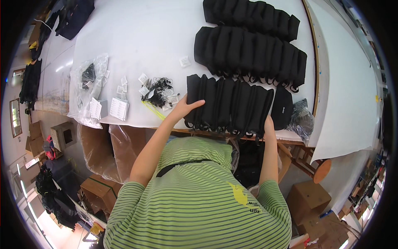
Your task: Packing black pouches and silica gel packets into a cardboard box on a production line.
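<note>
Pouches [230,103], black and packed side by side in a row, sit on a white-topped table [128,37] between a person's left hand [186,108] and right hand [269,124]. The left hand is spread at the row's left end, thumb stretched across the first pouches; the right hand is at the opposite end, its fingers too hidden to tell whether they pinch. Just right of that hand lies a single black case [282,99], with a dark-filled clear bag [302,120] past it. Beyond both hands stretch two more rows of pouches [251,52]. Left of the left hand lie tangled black cords [159,89] and white cards [119,108].
</note>
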